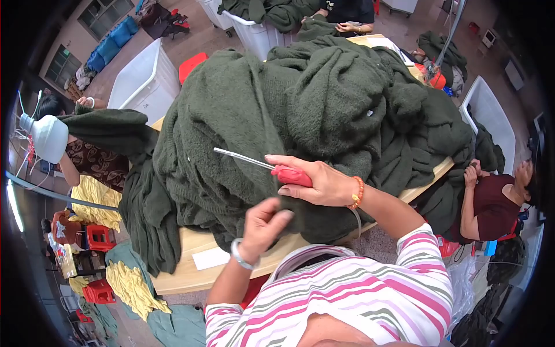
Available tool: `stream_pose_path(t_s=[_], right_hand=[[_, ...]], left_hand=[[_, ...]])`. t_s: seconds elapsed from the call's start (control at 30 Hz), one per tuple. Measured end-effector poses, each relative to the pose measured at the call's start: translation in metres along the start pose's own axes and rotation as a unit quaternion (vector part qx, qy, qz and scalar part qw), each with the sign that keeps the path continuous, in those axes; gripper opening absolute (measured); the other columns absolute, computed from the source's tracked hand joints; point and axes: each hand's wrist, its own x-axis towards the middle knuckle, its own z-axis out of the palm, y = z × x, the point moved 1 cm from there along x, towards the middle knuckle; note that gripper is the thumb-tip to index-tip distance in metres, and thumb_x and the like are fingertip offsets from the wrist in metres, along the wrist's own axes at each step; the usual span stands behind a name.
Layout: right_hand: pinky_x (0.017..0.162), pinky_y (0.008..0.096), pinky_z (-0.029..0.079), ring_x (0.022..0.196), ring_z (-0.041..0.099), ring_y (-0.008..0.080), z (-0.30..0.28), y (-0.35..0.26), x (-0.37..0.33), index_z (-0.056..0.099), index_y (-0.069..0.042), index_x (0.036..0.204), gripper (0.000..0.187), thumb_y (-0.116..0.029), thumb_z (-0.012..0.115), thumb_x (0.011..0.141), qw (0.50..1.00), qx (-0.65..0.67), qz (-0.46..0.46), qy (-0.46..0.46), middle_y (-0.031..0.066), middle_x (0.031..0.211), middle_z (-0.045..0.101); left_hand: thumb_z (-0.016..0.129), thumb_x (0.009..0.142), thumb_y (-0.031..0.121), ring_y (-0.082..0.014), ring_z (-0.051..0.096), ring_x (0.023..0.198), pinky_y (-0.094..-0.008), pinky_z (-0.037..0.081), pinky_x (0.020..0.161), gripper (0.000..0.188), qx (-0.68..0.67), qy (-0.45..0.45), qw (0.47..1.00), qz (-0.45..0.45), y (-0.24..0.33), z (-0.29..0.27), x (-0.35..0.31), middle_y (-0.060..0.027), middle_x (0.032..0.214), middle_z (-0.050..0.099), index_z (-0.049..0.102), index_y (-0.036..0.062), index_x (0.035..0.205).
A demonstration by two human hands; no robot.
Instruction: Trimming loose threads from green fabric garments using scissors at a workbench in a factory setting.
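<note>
A big heap of dark green knit garments covers most of the table before me. My right hand is closed round a red-wrapped handle, from which two thin metal prongs reach left over the heap. I cannot tell whether this tool is scissors or tweezers. Just below and left of it is my left hand, its fingers curled and slightly blurred against the knit. What those fingers grip, if anything, is hidden. Blurred dark green fabric shows between the two hands.
The wooden table shows along its near edge, with a white paper on it. White bins stand around. Co-workers sit at left, right and far side. Yellow garments and red stools are at lower left.
</note>
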Motion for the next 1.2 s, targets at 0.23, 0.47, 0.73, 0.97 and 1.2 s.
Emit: stream_pose_path(t_s=[0.23,0.47,0.73,0.97,1.2], right_hand=[[0.093,0.0255,0.044,0.105,0.054,0.0058,-0.018,0.025,0.027,0.063,-0.002,0.115,0.032,-0.006,0.069,0.084,0.988,0.146,-0.001,0.052,0.0025,0.111,0.064],[0.07,0.0202,0.044,0.083,0.055,0.0063,-0.198,-0.006,-0.028,0.06,-0.007,0.121,0.034,-0.014,0.066,0.088,0.926,-0.113,-0.004,0.36,-0.0018,0.1,0.062],[0.045,0.0153,0.032,0.055,0.043,-0.001,-0.293,0.088,-0.196,0.049,-0.009,0.131,0.044,-0.012,0.064,0.09,0.814,-0.121,0.078,0.563,-0.0028,0.109,0.064],[0.04,0.0176,0.031,0.049,0.042,0.0002,-0.242,0.15,-0.212,0.06,-0.006,0.118,0.031,-0.01,0.067,0.088,0.839,-0.047,0.179,0.512,-0.0062,0.079,0.057],[0.043,0.0191,0.035,0.05,0.044,0.0015,-0.229,0.152,-0.21,0.062,-0.004,0.115,0.028,-0.009,0.065,0.089,0.868,-0.048,0.208,0.449,-0.0059,0.073,0.055]], left_hand=[[0.069,0.081,0.005,-0.0179,0.057,0.073,-0.0277,0.046,0.065,0.026,0.282,0.038,0.942,0.178,0.001,0.015,0.002,-0.0104,0.086,0.058,0.059,-0.0007,0.104],[0.066,0.088,0.013,-0.0159,0.051,0.106,-0.0251,0.045,0.081,0.049,0.143,0.5,0.846,0.113,-0.071,-0.097,-0.012,-0.0077,0.126,0.049,0.045,0.0076,0.132],[0.07,0.088,0.016,-0.0102,0.052,0.09,-0.021,0.043,0.078,0.052,0.051,0.547,0.83,0.097,-0.099,-0.106,0.007,-0.0053,0.106,0.055,0.045,0.0052,0.132],[0.076,0.081,0.019,-0.0225,0.048,0.109,-0.0334,0.046,0.089,0.075,0.195,0.608,0.765,0.087,-0.104,-0.125,0.043,-0.0145,0.125,0.046,0.033,0.0006,0.14],[0.083,0.075,0.025,-0.015,0.056,0.096,-0.0268,0.042,0.067,0.08,-0.113,0.529,0.84,-0.053,-0.073,-0.11,0.029,-0.0053,0.119,0.056,0.038,0.0063,0.138]])
